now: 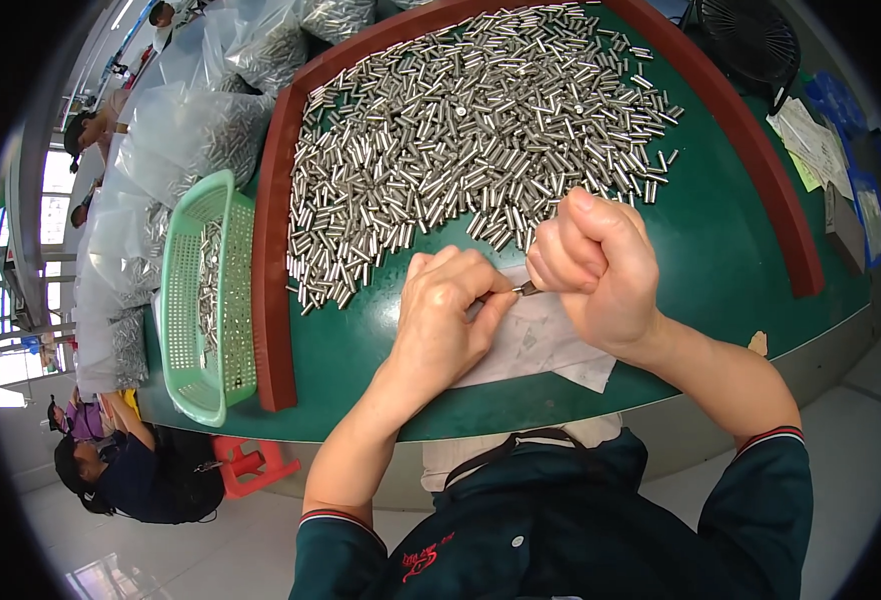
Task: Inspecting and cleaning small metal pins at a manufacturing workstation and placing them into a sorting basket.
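A green worktop [721, 250] with a raised red-brown rim [273, 250] fills the view. A heap of small metal pins [471, 130] spreads from centre toward twelve o'clock. At centre, the left hand [446, 320] and right hand [596, 265] meet over a white paper sheet [546, 345]; the fingers of both close on one small metal pin [527, 289] between them. At nine o'clock a green perforated basket [186, 300] sits beside clear plastic bags [181, 130] of pins. Loose papers [811, 140] lie at two o'clock, pale floor [191, 550] at seven.
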A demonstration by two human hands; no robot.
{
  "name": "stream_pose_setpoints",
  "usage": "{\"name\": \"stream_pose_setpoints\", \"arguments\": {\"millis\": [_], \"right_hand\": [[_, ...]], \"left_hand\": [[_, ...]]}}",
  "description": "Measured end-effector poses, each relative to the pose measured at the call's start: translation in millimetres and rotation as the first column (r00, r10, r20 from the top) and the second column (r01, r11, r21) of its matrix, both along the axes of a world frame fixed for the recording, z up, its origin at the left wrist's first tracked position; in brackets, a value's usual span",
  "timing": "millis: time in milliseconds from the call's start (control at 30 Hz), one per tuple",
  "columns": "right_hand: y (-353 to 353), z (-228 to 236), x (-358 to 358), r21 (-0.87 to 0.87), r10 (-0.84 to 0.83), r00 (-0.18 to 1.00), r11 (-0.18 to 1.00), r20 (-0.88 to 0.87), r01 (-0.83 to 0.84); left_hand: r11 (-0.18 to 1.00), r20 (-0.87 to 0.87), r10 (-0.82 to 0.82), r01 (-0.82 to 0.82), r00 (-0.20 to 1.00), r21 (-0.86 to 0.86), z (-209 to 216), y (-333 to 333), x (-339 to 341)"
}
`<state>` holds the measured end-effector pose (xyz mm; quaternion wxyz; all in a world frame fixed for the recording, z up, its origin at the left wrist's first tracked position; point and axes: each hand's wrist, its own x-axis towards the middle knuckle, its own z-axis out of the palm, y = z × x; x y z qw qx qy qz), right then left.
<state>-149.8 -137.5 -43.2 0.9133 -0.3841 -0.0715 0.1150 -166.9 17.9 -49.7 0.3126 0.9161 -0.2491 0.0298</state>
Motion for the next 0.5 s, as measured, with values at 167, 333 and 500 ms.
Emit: {"name": "stream_pose_setpoints", "arguments": {"millis": [167, 333, 500], "right_hand": [[0.9, -1.5, 1.5, -0.002, 0.010, 1.000, 1.000, -0.017, -0.010], [-0.6, -1.1, 1.3, 0.003, 0.003, 1.000, 1.000, -0.006, -0.003], [0.0, -1.9, 0.5, 0.005, 0.005, 1.000, 1.000, -0.014, -0.005]], "left_hand": [[1.000, -0.008, 0.002, -0.002, 1.000, 0.009, -0.7, 0.7, 0.3], [1.000, -0.003, 0.000, 0.000, 1.000, 0.001, -0.6, -0.7, 0.9], [1.000, -0.007, 0.003, -0.003, 1.000, -0.002, -0.8, -0.1, 0.0]]}}
